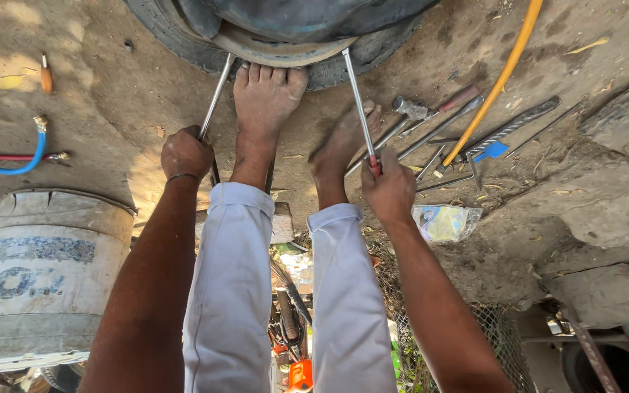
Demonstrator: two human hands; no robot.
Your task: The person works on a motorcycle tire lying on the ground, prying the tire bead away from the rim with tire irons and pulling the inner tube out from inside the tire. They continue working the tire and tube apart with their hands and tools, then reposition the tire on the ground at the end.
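Dusty ground [111,109]; both hands [186,153] grip levers [216,94] at tyre [183,36]

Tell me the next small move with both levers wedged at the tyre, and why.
Probably pull the left lever back a little with the left hand. Both levers, the right lever too, are tucked under the tyre edge at the rim, each gripped, with the left foot bracing the tyre.

Tyre [183,40] cut off by the top edge; lever [216,94] tips hidden under its rim.
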